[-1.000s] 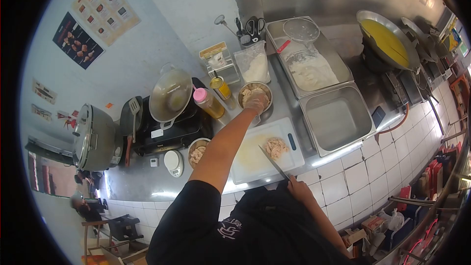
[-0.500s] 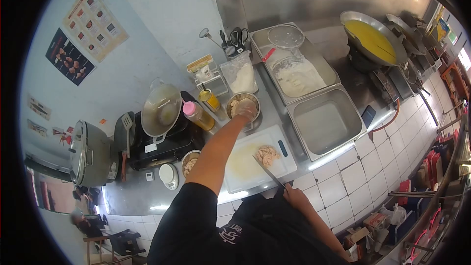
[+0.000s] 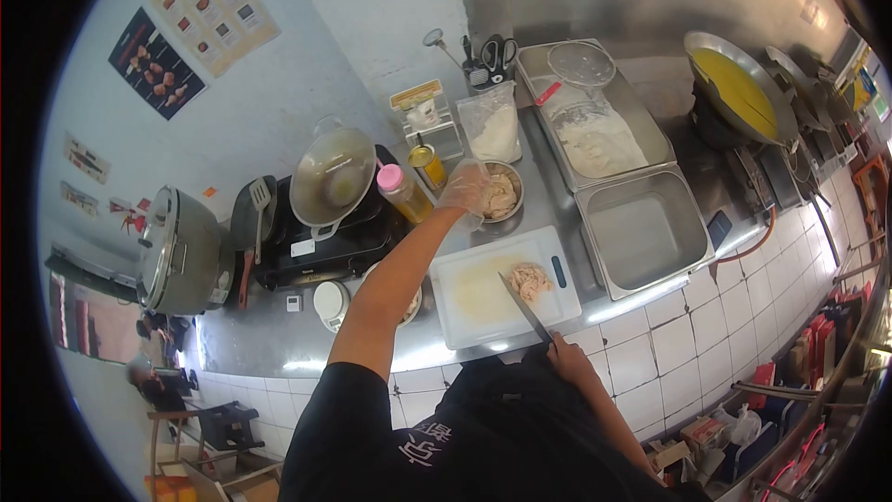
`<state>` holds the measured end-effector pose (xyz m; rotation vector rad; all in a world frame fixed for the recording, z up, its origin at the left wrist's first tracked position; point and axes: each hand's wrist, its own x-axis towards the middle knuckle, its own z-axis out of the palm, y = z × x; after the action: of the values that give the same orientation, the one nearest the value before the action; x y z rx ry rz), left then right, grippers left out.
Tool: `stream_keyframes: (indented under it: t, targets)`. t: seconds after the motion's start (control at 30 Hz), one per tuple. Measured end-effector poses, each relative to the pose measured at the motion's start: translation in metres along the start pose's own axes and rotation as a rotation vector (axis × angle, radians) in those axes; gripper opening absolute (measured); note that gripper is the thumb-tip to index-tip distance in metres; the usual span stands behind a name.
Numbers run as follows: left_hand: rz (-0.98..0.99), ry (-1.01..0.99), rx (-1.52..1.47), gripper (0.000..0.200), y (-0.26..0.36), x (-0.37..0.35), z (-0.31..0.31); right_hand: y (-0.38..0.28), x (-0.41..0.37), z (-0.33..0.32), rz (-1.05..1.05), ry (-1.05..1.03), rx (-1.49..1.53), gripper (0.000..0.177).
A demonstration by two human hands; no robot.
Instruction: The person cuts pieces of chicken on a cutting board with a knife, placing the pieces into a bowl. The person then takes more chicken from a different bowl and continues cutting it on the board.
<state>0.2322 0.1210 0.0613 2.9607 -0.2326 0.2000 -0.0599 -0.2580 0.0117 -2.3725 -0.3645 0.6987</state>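
My left hand (image 3: 464, 190), in a clear plastic glove, is at the left rim of a metal bowl (image 3: 517, 208) with pale raw meat (image 3: 499, 195) in it. Its fingers are too blurred to show whether they grip the rim. Low in the view, my right hand (image 3: 569, 359) is closed around the handle of a knife (image 3: 525, 309). The blade rests over a white cutting board (image 3: 483, 309), its tip beside a heap of chopped meat (image 3: 530, 283). A second bowl (image 3: 413, 307) is partly hidden behind my left forearm.
Right of the board stand a steel pan (image 3: 646, 232) and a pan of white flour (image 3: 604, 144) with a sieve (image 3: 581, 65). Bottles (image 3: 404, 193), a wok (image 3: 333, 177) on a stove and a kitchen scale (image 3: 331, 303) are leftward. A wok of yellow liquid (image 3: 734, 93) is far right.
My left hand has come out of the bowl to its left rim, uncovering the meat inside. My right hand still holds the knife by the heap. The view has shifted.
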Motion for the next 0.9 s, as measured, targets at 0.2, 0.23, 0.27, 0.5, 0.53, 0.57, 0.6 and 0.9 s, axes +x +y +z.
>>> stream_keyframes:
  t: [0.2,0.23,0.27,0.5,0.53,0.57,0.6,0.9]
  targets:
    - [-0.104,-0.359,-0.159,0.037,0.003,-0.011,0.034,0.001,0.003,0.006,-0.005,0.014,-0.013,0.031]
    - [-0.146,-0.374,-0.152,0.041,0.016,-0.017,0.027,0.0,0.003,0.005,-0.001,0.013,-0.008,0.029]
    - [-0.187,-0.387,-0.146,0.045,0.03,-0.023,0.019,-0.001,0.004,0.004,-0.002,0.019,-0.007,0.029]
    - [-0.248,-0.538,-0.152,0.05,0.036,-0.009,0.06,-0.001,0.0,0.007,-0.007,0.028,0.007,0.031]
    - [-0.246,-0.531,-0.142,0.05,0.036,-0.008,0.064,0.001,0.0,0.009,-0.019,0.032,0.014,0.033]
    - [-0.241,-0.523,-0.133,0.05,0.035,-0.008,0.068,0.004,0.001,0.012,-0.027,0.034,0.024,0.034]
    - [-0.236,-0.52,-0.123,0.05,0.034,-0.009,0.071,0.004,0.002,0.012,-0.022,0.027,0.017,0.034]
    - [-0.198,-0.544,-0.091,0.044,0.035,-0.007,0.067,-0.006,-0.001,0.004,0.016,0.001,0.001,0.034]
